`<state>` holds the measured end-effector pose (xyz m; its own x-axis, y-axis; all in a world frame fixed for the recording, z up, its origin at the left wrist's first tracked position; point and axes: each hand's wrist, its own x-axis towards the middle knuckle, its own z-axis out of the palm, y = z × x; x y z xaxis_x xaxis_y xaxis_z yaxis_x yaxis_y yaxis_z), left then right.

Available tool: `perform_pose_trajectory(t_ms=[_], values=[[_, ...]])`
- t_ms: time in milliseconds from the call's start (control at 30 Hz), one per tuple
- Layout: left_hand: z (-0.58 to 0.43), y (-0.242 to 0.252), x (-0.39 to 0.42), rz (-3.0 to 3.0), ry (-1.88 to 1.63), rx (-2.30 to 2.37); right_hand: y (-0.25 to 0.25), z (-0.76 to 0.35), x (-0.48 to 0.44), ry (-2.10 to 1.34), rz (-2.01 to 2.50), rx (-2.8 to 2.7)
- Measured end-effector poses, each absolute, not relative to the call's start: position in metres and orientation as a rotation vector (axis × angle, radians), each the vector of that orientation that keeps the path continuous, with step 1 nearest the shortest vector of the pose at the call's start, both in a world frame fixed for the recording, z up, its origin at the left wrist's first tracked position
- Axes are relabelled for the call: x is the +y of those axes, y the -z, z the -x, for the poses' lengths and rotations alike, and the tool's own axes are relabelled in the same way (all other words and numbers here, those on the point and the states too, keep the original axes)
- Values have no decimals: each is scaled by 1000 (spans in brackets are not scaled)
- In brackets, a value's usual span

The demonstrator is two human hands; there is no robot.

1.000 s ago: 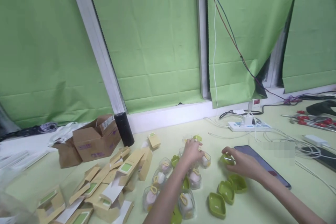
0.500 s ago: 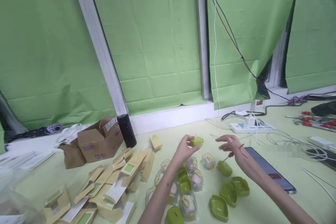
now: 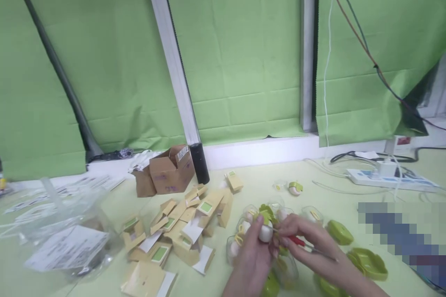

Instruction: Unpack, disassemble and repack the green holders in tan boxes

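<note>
Near the bottom of the head view, my left hand (image 3: 253, 255) is closed on a small round white piece with a green leaf-shaped top (image 3: 267, 213). My right hand (image 3: 308, 236) pinches a thin metal tool with a red grip (image 3: 296, 240), its tip at the white piece's side. The tool's exact kind is unclear. Around and under both hands lie several clear cases (image 3: 312, 215) with yellow loops inside, partly hidden. To the right are a closed green case (image 3: 339, 232) and open green shells (image 3: 369, 262).
A pile of torn beige cartons (image 3: 188, 232) lies left, beside a plastic bag with a paper (image 3: 68, 246). A cardboard box (image 3: 170, 171) and black cylinder (image 3: 199, 163) stand behind. Another leaf-topped piece (image 3: 295, 188) sits farther back. A power strip (image 3: 362, 177) with cables is at right.
The view has swung left. My hands have come together, nearer to me; the right brought the tool to the piece in the left. A leaf-topped piece now shows on the table farther back.
</note>
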<state>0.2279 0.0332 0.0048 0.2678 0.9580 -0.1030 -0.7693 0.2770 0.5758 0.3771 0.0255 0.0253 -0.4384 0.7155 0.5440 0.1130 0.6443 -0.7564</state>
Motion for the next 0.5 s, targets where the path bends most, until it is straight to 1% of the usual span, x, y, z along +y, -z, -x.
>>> perform_pose_trajectory(t_ms=[133,333,500], values=[[-229,8,30,-386,-1218,476,-6,-376,24,-631,665,-2057],[-231,12,23,-339,-1182,381,13,-380,30,-101,657,-2137],[-231,16,24,-348,-1154,397,21,-388,32,68,664,-2222]])
